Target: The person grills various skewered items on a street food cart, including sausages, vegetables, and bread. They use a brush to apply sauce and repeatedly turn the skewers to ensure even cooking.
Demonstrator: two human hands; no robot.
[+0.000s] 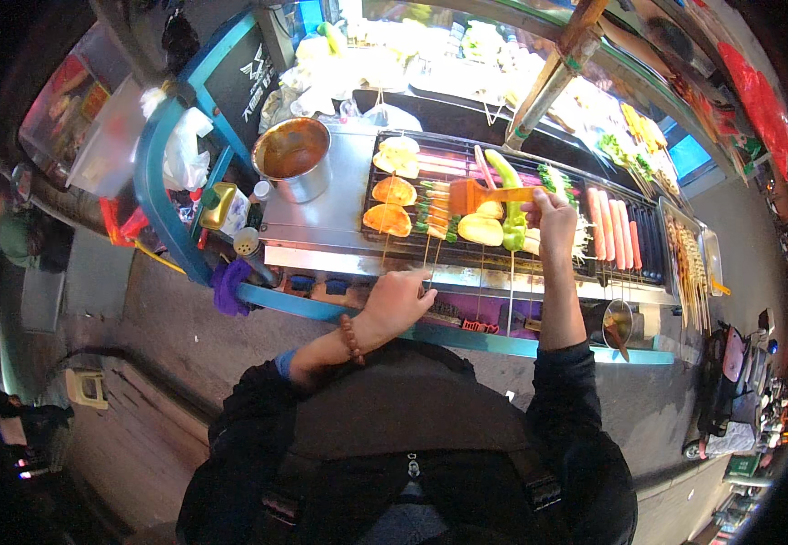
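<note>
My right hand [556,221] grips the orange handle of a basting brush [469,197]. The brush head lies over skewered vegetable rolls [437,216] on the grill, partly hiding them. My left hand [397,305], with a beaded bracelet at the wrist, is closed around the lower ends of the rolls' bamboo skewers [429,252]. Left of the rolls are sauced orange-brown slices of bun or bread [387,219], with paler slices [396,157] above. A long green pepper [503,170] and a pale slice [480,229] lie to the right, near enoki mushrooms [582,238].
A steel pot of reddish sauce [295,157] stands left of the grill. Sausages [613,228] lie on its right part, beside a tray of skewers [687,266]. A shaker [247,242] is near the blue cart frame [162,184]. A wooden post [550,75] rises behind the grill.
</note>
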